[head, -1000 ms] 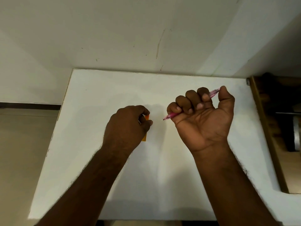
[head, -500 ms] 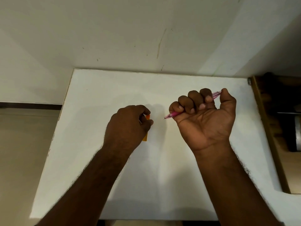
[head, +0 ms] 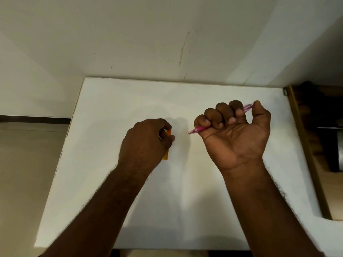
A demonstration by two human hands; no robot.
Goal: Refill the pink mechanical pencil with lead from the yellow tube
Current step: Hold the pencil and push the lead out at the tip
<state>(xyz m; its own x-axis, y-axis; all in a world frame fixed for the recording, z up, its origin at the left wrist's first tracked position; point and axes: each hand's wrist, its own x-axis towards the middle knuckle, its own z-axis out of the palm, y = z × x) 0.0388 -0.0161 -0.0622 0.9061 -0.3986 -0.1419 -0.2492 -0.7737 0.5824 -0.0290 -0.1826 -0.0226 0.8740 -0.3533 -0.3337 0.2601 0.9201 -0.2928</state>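
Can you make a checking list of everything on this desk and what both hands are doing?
Surface: white table, pushed against a pale wall.
Job's things: pink mechanical pencil, tip pointing left; yellow tube, mostly hidden by the hand.
Clutter: nothing seen.
Hands: left hand holds the yellow tube on the table; right hand grips the pencil in a fist, thumb at its back end.
Cables: nothing seen.
Surroundings: wooden furniture at the right edge with a dark object, unclear what; floor at the left.
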